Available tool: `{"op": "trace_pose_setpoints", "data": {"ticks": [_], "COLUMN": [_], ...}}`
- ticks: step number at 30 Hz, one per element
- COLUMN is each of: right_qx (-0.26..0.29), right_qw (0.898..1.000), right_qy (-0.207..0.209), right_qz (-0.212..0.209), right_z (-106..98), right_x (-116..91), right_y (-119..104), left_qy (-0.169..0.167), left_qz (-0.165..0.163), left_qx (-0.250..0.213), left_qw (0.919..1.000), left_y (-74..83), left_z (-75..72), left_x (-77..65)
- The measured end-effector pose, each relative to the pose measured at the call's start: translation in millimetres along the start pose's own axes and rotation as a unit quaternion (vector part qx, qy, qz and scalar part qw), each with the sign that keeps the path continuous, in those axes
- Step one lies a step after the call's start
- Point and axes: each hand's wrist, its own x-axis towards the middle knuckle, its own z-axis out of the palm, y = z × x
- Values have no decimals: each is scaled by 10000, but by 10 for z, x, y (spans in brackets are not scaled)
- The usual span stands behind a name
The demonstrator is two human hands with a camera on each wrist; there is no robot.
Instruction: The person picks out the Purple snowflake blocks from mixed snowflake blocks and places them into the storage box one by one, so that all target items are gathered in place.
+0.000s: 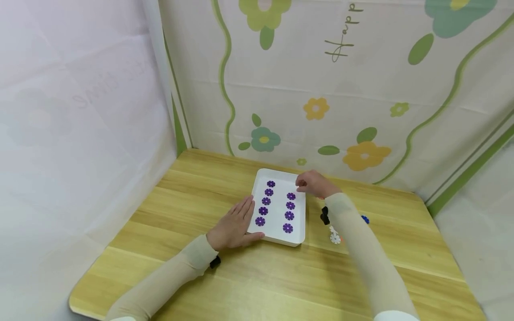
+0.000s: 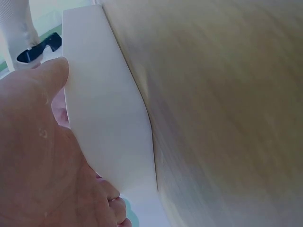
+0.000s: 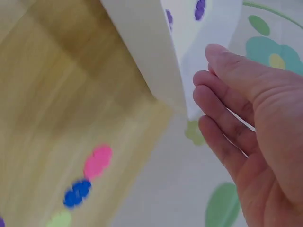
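Observation:
A white rectangular tray (image 1: 277,240) stands on the wooden table with two columns of purple snowflake discs (image 1: 266,201) inside. My left hand (image 1: 234,225) lies along its left side, fingers extended over the rim and thumb at the near edge. The left wrist view shows the thumb against the tray's outer wall (image 2: 102,94). My right hand (image 1: 313,183) is over the far right corner, just beyond the right column of discs (image 1: 290,205). In the right wrist view its thumb and index finger (image 3: 222,87) are bent close together; I cannot tell whether something small is between them.
Right of the tray, partly under my right forearm, lie white discs (image 1: 335,239) and a blue disc (image 1: 365,219). A pink disc (image 3: 98,161) shows in the right wrist view. A cloth with printed flowers (image 1: 281,89) hangs behind the table.

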Motion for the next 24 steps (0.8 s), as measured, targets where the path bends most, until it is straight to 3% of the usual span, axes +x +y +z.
{"op": "trace_pose_setpoints", "data": {"ticks": [6, 12, 17, 24], "right_qx": [-380, -365, -350, -338], "right_qw": [9993, 9985, 9970, 9951], "right_qy": [-6, -252, -443, -539], "right_qz": [-57, 306, 535, 762], "right_z": [-231, -342, -317, -98], "right_x": [-350, -754, -1048, -1397], "right_y": [29, 136, 303, 500], "left_qy": [-5, -41, -20, 58], "left_qz": [17, -48, -32, 61], "left_qx": [11, 23, 71, 61], "left_qw": [10000, 10000, 10000, 9999], "left_y": [-3, -15, -11, 14], "left_z": [-7, -20, -34, -30], "left_x": [-5, -27, -24, -15]}}
